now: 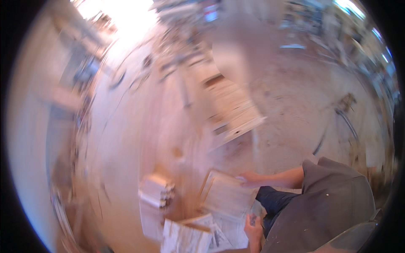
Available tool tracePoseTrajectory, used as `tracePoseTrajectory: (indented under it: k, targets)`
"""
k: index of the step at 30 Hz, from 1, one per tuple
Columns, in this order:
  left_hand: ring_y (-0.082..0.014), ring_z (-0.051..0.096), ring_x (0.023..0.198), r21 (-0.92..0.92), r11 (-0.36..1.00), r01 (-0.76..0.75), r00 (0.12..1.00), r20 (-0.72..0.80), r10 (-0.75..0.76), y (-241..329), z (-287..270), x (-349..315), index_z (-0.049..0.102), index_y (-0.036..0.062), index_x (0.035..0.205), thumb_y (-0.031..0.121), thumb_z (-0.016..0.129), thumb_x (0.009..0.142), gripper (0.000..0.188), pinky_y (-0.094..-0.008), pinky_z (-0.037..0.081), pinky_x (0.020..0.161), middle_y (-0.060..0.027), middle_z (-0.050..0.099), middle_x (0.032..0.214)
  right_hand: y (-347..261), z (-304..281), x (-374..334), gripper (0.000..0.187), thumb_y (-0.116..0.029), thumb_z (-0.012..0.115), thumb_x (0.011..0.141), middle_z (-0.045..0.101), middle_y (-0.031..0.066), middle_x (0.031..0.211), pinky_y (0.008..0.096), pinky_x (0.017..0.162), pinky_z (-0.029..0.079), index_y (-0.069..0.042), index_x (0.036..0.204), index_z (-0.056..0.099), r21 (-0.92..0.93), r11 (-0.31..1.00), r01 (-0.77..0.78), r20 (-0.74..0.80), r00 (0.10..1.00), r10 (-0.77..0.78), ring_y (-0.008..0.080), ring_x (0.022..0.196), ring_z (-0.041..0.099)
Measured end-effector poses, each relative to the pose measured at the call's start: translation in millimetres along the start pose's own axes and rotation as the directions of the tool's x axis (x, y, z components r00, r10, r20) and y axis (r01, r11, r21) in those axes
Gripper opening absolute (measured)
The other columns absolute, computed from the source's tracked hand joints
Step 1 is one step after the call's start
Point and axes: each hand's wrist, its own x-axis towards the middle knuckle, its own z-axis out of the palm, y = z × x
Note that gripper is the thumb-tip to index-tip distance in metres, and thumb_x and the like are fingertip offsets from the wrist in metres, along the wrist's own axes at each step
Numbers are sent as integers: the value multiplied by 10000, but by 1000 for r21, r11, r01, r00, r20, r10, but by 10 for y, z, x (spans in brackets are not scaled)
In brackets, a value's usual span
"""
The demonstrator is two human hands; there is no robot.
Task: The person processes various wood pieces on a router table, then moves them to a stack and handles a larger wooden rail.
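Note:
My body leans in from the lower right, in a grey shirt and dark trousers. At its top right corner a pale wooden panel (228, 194) with a raised edge meets my right hand (252, 179), whose fingers close over the rim, slightly blurred. Nearer the bottom, my left hand (253, 231) is curled round a small greyish thing (253, 218) that I cannot make out. Below the panel lie more flat pale boards (185, 237), overlapping at angles. Left of the panel sits a stack of short wooden blocks (155, 190).
Farther out, a large slatted wooden platform (236, 105) stands on the dusty floor (291, 97). A blurred pale shape (232, 59) rises behind it. Piled scraps (181, 36) lie near the bright opening. A dark curved piece (348, 124) lies on the right, and a wall (33, 118) runs along the left.

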Motion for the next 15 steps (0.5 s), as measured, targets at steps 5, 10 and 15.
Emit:
tracePoseTrajectory:
  k: [5, 10, 15]
  targets:
    - [-331, 709, 1076, 223, 911, -347, 929, 214, 301, 142, -186, 144, 687, -24, 1222, 190, 776, 870, 422, -423, 532, 969, -177, 754, 1132, 638, -1122, -1042, 616, -365, 695, 827, 677, 254, 1242, 546, 990, 494, -64, 1358, 614, -207, 956, -207, -91, 977, 191, 428, 1177, 633]
    - [-330, 648, 1180, -31, 625, -780, 618, 122, 777, 1339, -627, 285, 627, 1, 1342, 168, 766, 909, 484, -459, 483, 1057, -224, 675, 1293, 283, -1564, -2396, 481, -318, 682, 834, 710, 255, 1046, 520, 874, 528, -28, 1218, 663, 139, 989, -40, -621, 775, 119, 448, 991, 671]
    - [-322, 648, 1026, -812, 216, -542, 83, 205, 975, 2238, 695, -2258, 647, -16, 1152, 185, 747, 918, 324, -458, 507, 945, -212, 673, 1138, 746, -350, -4449, 330, -276, 674, 833, 687, 270, 942, 540, 747, 493, -21, 1042, 669, 243, 969, -43, -691, 693, 204, 417, 861, 665]
